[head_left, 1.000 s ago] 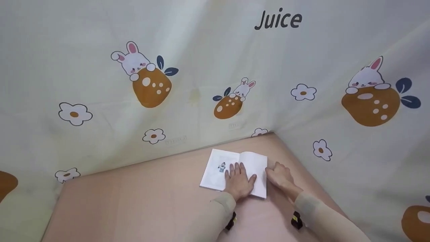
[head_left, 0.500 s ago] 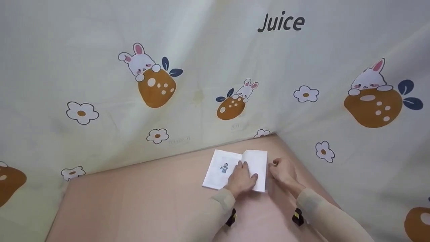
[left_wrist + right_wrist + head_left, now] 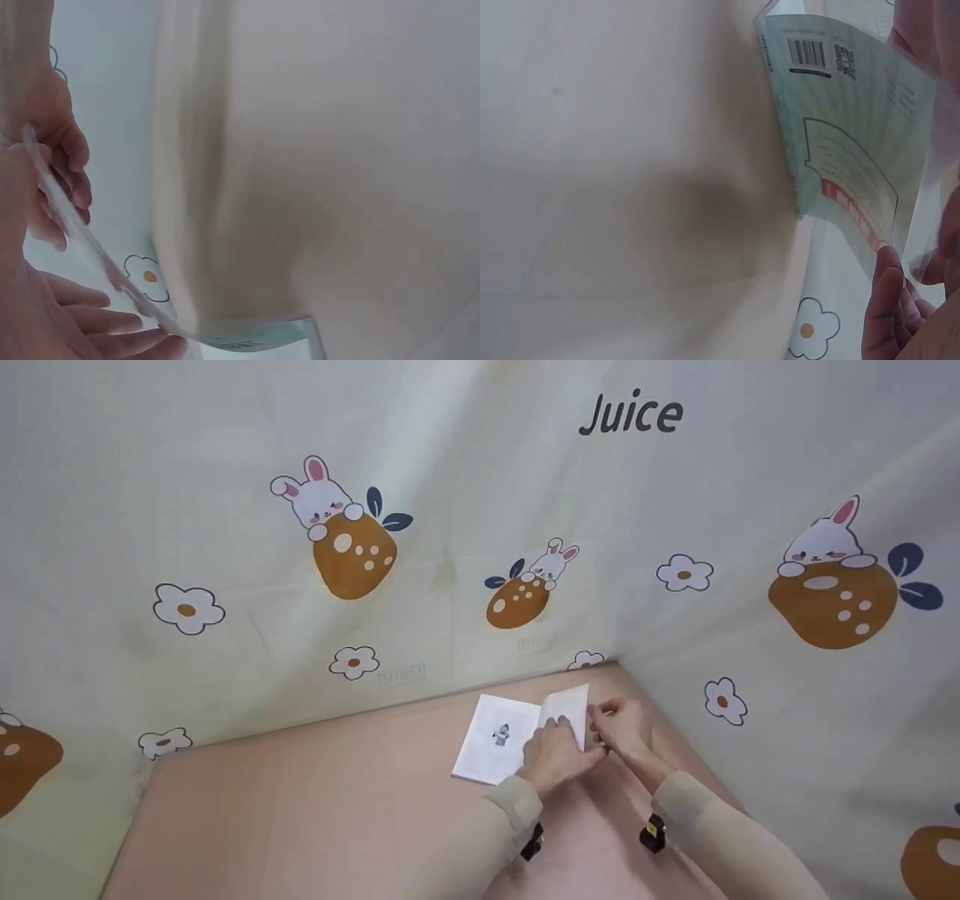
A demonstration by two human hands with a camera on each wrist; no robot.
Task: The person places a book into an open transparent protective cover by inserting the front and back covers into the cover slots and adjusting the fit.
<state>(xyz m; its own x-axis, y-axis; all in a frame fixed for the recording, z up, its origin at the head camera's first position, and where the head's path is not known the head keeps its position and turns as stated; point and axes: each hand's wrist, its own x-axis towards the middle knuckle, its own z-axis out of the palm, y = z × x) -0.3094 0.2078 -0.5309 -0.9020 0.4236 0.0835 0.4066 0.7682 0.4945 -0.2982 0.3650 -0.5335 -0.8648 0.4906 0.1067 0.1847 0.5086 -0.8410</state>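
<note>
An open book (image 3: pixel 480 735) lies near the far right corner of the pink surface, its left page flat with a small printed figure. Its right half is raised, and the right wrist view shows the pale green back cover (image 3: pixel 840 112) with a barcode. My left hand (image 3: pixel 559 754) holds this raised half, fingers on the page and thumb at the outer edge. At the same edge, my right hand (image 3: pixel 626 727) pinches what looks like a clear plastic book cover (image 3: pixel 932 187). The left wrist view catches the raised half edge-on between both hands, so the exact grip is partly hidden.
A pale fabric wall (image 3: pixel 450 577) printed with rabbits and flowers rises behind and to the right of the pink surface (image 3: pixel 300 795). Dark wrist-worn devices (image 3: pixel 652 834) hang below both forearms.
The book's right half has risen from lying flat. My left hand has slid from the middle of the book to the right edge. The right hand has shifted slightly up, beside that edge.
</note>
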